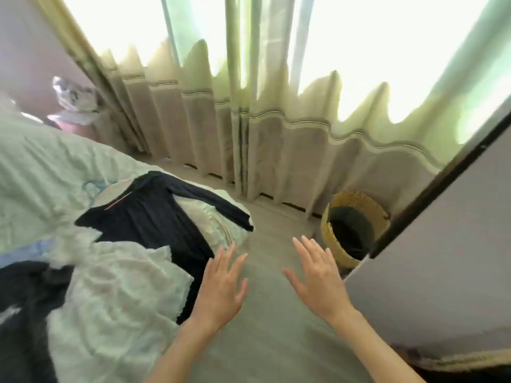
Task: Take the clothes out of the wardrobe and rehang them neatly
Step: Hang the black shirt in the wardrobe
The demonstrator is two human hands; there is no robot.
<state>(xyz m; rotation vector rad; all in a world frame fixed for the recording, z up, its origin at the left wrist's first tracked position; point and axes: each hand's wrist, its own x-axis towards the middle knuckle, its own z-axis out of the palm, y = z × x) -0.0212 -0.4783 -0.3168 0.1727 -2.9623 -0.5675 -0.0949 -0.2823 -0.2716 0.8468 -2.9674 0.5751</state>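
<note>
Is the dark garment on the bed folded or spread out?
Spread out. The dark garment lies flat on the bed, one sleeve stretched toward the bed's edge.

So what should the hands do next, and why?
Probably the left hand should reach over and pick up the dark top on the bed. Both it and the right hand are open and hold nothing, the top lies spread out nearest the left hand, and it is not yet hung.
</note>
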